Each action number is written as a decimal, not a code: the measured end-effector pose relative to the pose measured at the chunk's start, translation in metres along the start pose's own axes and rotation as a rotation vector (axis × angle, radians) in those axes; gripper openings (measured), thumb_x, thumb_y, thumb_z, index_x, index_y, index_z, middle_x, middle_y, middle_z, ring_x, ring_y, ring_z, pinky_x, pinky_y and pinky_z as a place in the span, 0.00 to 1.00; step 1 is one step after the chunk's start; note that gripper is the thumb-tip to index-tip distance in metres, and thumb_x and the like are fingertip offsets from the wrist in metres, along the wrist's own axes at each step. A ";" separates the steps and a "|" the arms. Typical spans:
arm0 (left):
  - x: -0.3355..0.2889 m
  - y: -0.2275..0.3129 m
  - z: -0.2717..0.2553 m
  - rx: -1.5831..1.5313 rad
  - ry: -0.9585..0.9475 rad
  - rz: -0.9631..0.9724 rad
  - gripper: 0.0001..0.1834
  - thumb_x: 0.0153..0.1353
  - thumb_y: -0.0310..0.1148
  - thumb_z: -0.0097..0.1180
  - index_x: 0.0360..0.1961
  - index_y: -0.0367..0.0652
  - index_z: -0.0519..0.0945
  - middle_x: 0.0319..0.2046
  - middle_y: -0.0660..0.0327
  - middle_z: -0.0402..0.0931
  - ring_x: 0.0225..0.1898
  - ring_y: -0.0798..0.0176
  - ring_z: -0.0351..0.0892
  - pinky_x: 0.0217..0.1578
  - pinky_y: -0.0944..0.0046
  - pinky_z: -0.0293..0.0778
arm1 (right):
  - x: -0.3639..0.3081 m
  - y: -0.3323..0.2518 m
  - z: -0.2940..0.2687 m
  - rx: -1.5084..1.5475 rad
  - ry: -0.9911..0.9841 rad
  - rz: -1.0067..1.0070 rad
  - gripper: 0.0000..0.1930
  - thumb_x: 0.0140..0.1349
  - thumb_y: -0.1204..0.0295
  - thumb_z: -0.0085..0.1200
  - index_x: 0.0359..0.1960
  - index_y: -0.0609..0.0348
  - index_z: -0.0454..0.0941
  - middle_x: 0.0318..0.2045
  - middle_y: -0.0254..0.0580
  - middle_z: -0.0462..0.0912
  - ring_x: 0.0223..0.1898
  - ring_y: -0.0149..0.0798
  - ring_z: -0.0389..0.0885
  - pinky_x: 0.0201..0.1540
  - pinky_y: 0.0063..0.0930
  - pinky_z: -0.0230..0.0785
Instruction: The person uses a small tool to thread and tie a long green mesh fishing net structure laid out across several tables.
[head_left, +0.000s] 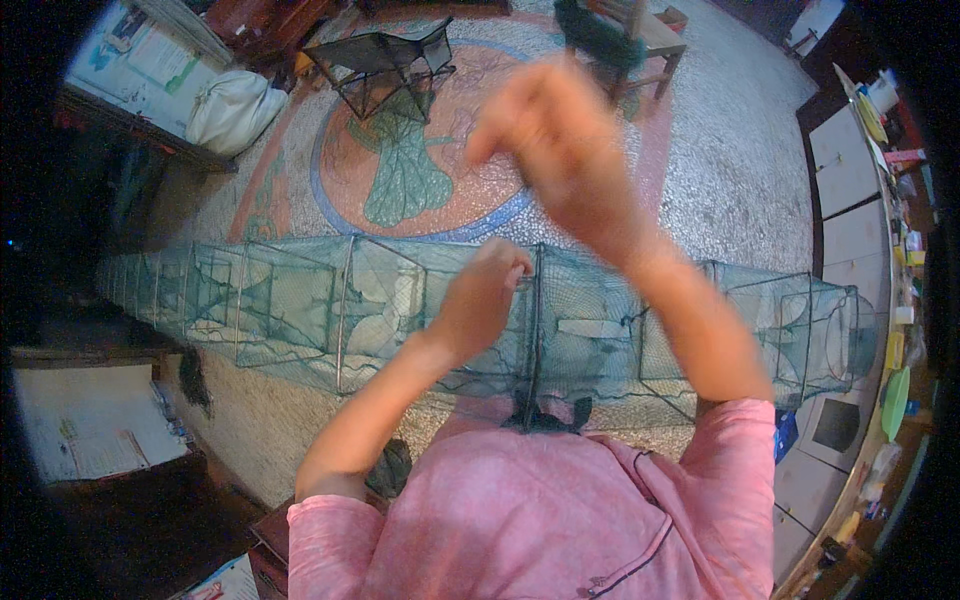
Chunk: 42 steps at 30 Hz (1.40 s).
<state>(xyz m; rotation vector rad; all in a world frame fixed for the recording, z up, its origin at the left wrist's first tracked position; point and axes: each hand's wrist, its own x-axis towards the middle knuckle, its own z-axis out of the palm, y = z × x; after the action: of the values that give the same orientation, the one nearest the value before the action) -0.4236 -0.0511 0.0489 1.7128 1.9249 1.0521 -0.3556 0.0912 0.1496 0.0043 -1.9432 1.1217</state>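
A long folding fish trap of green netting over rectangular metal frames stretches from left to right in front of me. My left hand is closed at the top of an upright frame near the middle, its fingertips pinching the netting there. Raised above the far side of the trap is my right hand, blurred by motion. Its fingers look curled together, and whatever they hold, if anything, cannot be made out.
Beyond the trap, a dark folding stool and a bundle of green netting are on the patterned floor. A wooden chair stands farther back. A white sack is at the left, and cabinets line the right. Papers lie at lower left.
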 end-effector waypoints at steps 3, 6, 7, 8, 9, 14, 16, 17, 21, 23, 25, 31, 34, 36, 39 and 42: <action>0.002 0.004 0.003 -0.045 0.089 -0.062 0.20 0.55 0.26 0.48 0.50 0.40 0.65 0.36 0.53 0.67 0.30 0.59 0.69 0.33 0.64 0.68 | 0.043 -0.015 -0.057 0.102 0.281 0.044 0.07 0.63 0.68 0.43 0.31 0.57 0.68 0.22 0.33 0.73 0.21 0.25 0.70 0.23 0.17 0.62; 0.006 0.015 0.006 -0.192 0.012 -0.160 0.30 0.53 0.29 0.54 0.58 0.45 0.60 0.39 0.57 0.64 0.26 0.67 0.63 0.31 0.70 0.65 | 0.071 -0.039 -0.153 0.233 0.488 0.067 0.06 0.62 0.68 0.44 0.28 0.52 0.64 0.16 0.28 0.66 0.11 0.21 0.59 0.12 0.14 0.54; 0.008 0.014 0.008 -0.216 -0.020 -0.148 0.31 0.52 0.29 0.55 0.58 0.45 0.59 0.39 0.57 0.64 0.26 0.67 0.63 0.31 0.70 0.65 | 0.070 -0.031 -0.198 0.282 0.464 0.069 0.06 0.62 0.68 0.44 0.28 0.53 0.64 0.17 0.28 0.67 0.12 0.21 0.60 0.13 0.14 0.54; 0.008 0.012 0.009 -0.240 -0.047 -0.143 0.32 0.52 0.30 0.55 0.59 0.46 0.58 0.39 0.57 0.64 0.26 0.67 0.62 0.31 0.71 0.64 | 0.067 -0.023 -0.222 0.301 0.479 0.062 0.06 0.62 0.68 0.45 0.29 0.53 0.65 0.17 0.28 0.67 0.13 0.21 0.60 0.14 0.14 0.54; 0.007 0.011 0.011 -0.227 -0.051 -0.136 0.32 0.52 0.30 0.55 0.59 0.46 0.59 0.39 0.57 0.64 0.26 0.67 0.61 0.31 0.71 0.64 | 0.064 -0.011 -0.239 0.310 0.501 0.061 0.06 0.62 0.68 0.45 0.29 0.53 0.65 0.18 0.28 0.68 0.13 0.21 0.61 0.15 0.14 0.55; 0.011 0.012 0.009 -0.041 -0.102 -0.025 0.27 0.53 0.28 0.53 0.56 0.48 0.65 0.40 0.58 0.64 0.29 0.68 0.63 0.32 0.71 0.64 | 0.052 -0.010 -0.219 0.149 0.675 -0.026 0.05 0.62 0.68 0.45 0.31 0.55 0.67 0.20 0.30 0.70 0.16 0.22 0.63 0.18 0.14 0.57; 0.015 0.011 0.008 -0.080 -0.120 -0.007 0.22 0.53 0.29 0.53 0.52 0.48 0.69 0.40 0.56 0.64 0.34 0.63 0.67 0.36 0.68 0.66 | 0.046 -0.028 -0.194 -0.041 0.706 -0.108 0.06 0.62 0.68 0.46 0.32 0.55 0.68 0.21 0.30 0.71 0.18 0.22 0.64 0.19 0.14 0.57; 0.018 0.010 0.006 -0.095 -0.128 0.004 0.20 0.53 0.30 0.53 0.50 0.49 0.72 0.39 0.55 0.64 0.36 0.60 0.69 0.39 0.66 0.67 | 0.041 -0.038 -0.185 -0.178 0.691 -0.163 0.06 0.62 0.68 0.46 0.32 0.56 0.69 0.22 0.31 0.72 0.18 0.22 0.65 0.20 0.14 0.58; 0.032 0.007 -0.005 -0.308 -0.187 -0.232 0.10 0.56 0.33 0.52 0.39 0.44 0.77 0.36 0.60 0.72 0.36 0.66 0.70 0.37 0.68 0.67 | 0.013 -0.078 -0.153 -0.879 0.308 -0.313 0.07 0.62 0.68 0.47 0.34 0.57 0.70 0.24 0.32 0.74 0.21 0.22 0.67 0.23 0.14 0.59; 0.038 0.005 -0.023 -0.472 -0.155 -0.453 0.10 0.59 0.37 0.51 0.35 0.43 0.77 0.35 0.64 0.76 0.33 0.70 0.71 0.35 0.71 0.67 | 0.000 -0.069 -0.123 -0.383 0.180 0.000 0.07 0.61 0.67 0.47 0.35 0.57 0.71 0.25 0.31 0.74 0.21 0.21 0.66 0.24 0.12 0.57; 0.047 -0.004 -0.031 -0.598 -0.138 -0.422 0.11 0.59 0.38 0.50 0.33 0.42 0.77 0.36 0.63 0.76 0.34 0.70 0.72 0.36 0.70 0.69 | -0.022 -0.075 -0.105 -0.049 0.055 0.302 0.06 0.58 0.68 0.50 0.33 0.55 0.74 0.28 0.31 0.74 0.23 0.19 0.65 0.24 0.11 0.55; 0.075 -0.031 -0.043 -1.045 -0.172 -0.492 0.09 0.62 0.38 0.47 0.33 0.45 0.73 0.37 0.60 0.76 0.32 0.69 0.76 0.33 0.72 0.71 | -0.098 -0.031 -0.057 -0.495 -0.277 0.435 0.06 0.47 0.82 0.55 0.28 0.62 0.78 0.24 0.39 0.72 0.27 0.35 0.73 0.28 0.24 0.64; 0.080 -0.048 -0.036 -0.835 -0.250 -0.490 0.10 0.62 0.39 0.47 0.33 0.44 0.74 0.33 0.63 0.75 0.29 0.70 0.75 0.27 0.76 0.66 | -0.121 -0.011 -0.043 -0.499 -0.194 0.551 0.06 0.47 0.82 0.54 0.29 0.62 0.79 0.24 0.41 0.73 0.26 0.37 0.73 0.28 0.25 0.64; 0.079 -0.057 -0.030 -0.870 -0.295 -0.513 0.09 0.61 0.38 0.48 0.33 0.45 0.75 0.32 0.65 0.75 0.27 0.73 0.73 0.26 0.77 0.64 | -0.127 -0.005 -0.035 -0.544 -0.155 0.533 0.05 0.47 0.81 0.54 0.27 0.61 0.78 0.24 0.43 0.73 0.25 0.41 0.73 0.28 0.29 0.65; 0.076 -0.059 -0.027 -0.841 -0.370 -0.547 0.09 0.61 0.38 0.49 0.33 0.45 0.75 0.29 0.68 0.74 0.26 0.76 0.71 0.25 0.78 0.63 | -0.130 0.000 -0.022 -0.581 -0.105 0.590 0.02 0.47 0.79 0.54 0.24 0.60 0.77 0.25 0.46 0.74 0.28 0.48 0.75 0.30 0.36 0.67; 0.071 -0.055 -0.023 -0.751 -0.448 -0.550 0.09 0.59 0.38 0.50 0.33 0.44 0.77 0.27 0.70 0.75 0.25 0.78 0.69 0.26 0.78 0.64 | -0.127 0.003 -0.008 -0.523 -0.021 0.675 0.04 0.48 0.81 0.52 0.26 0.62 0.74 0.25 0.47 0.74 0.28 0.50 0.74 0.30 0.37 0.67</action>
<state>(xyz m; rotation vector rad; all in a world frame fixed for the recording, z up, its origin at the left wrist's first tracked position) -0.4923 0.0109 0.0391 0.8370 1.3340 0.9006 -0.2722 0.0499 0.0630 -0.9825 -2.2696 0.9694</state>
